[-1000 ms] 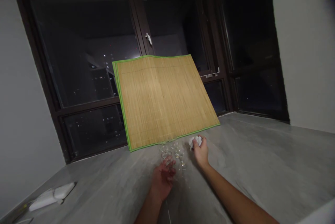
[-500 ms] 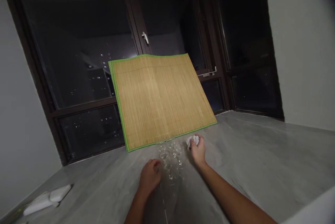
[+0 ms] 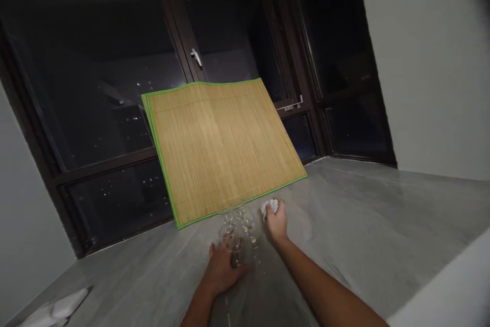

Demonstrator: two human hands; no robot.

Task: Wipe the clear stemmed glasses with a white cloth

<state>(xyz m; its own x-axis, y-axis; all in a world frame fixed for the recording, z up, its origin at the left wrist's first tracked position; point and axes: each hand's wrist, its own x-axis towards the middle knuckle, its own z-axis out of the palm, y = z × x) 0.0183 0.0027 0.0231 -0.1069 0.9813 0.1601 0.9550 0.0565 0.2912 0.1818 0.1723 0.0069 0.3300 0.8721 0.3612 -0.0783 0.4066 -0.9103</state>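
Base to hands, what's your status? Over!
Left grip on front glass. Right grip clutching white cloth. More glasses between them, bamboo mat leaning behind. Over.

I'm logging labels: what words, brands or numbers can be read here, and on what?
No text is readable. The green-edged bamboo mat, the clear stemmed glasses and the crumpled white cloth in the right hand show no lettering; the white objects at lower left are too dim to tell.

Single view, head-worn: faces forward and down over grey polished stone counter (image 3: pixel 363 215) toward dark-framed night window (image 3: pixel 95 112); green-edged bamboo mat (image 3: pixel 218 143) mid-distance, centre; left hand (image 3: pixel 222 272), right hand (image 3: pixel 276 222) close, lower centre.
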